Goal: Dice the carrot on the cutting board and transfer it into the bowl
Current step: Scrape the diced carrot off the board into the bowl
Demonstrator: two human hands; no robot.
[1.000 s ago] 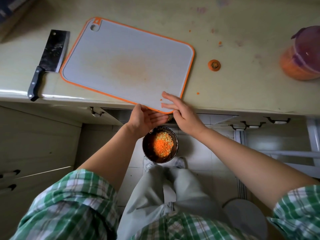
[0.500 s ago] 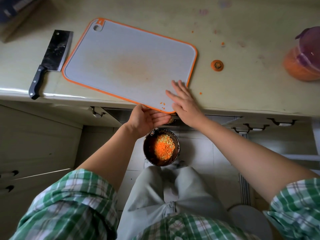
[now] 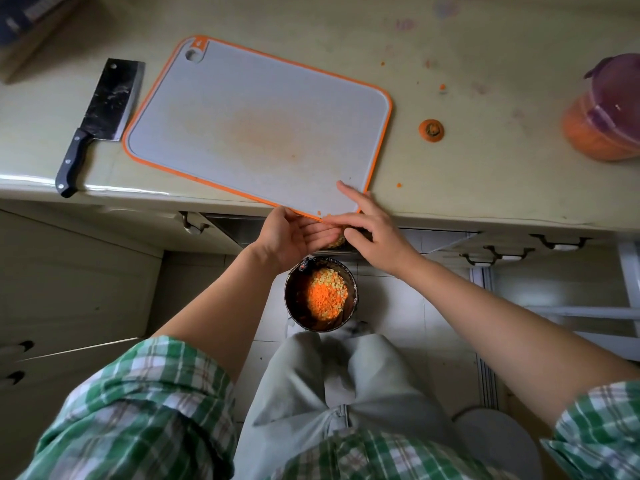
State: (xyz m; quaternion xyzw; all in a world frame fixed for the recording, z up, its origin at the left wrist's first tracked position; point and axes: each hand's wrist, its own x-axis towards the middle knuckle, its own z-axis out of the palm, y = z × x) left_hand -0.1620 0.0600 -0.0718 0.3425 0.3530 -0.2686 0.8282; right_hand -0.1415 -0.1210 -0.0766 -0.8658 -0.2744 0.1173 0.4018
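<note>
Our left hand point(image 3: 294, 237) is under the near edge of the cutting board point(image 3: 256, 126), palm turned up and fingers loosely cupped. It grasps nothing, but a few pale carrot pieces point(image 3: 336, 241) lie near its fingertips. Our right hand point(image 3: 369, 225) is beside it with the fingers stretched out straight. The forefinger lies flat on the near right corner of the board, and the other fingers reach over the orange rim toward the left palm. This hand also holds nothing. Some small carrot bits point(image 3: 323, 214) lie at the board's edge, just between the two hands.

From the head camera we see the board lying at an angle on the counter point(image 3: 485, 174), its near corner sticking out past the counter edge. The grey surface has a faint orange stain in the middle.

The bowl point(image 3: 294, 296) is dark and round, lower than the counter and directly below the hands, in front of our legs. The diced carrot point(image 3: 325, 296) is heaped inside it, orange with paler pieces on top.

A cleaver point(image 3: 104, 112) lies on the counter just left of the board, its black handle pointing toward us. A cut carrot top point(image 3: 431, 130) lies to the right of the board, apart from it. At the far right is a container point(image 3: 602, 123) with a purple lid and orange contents.
</note>
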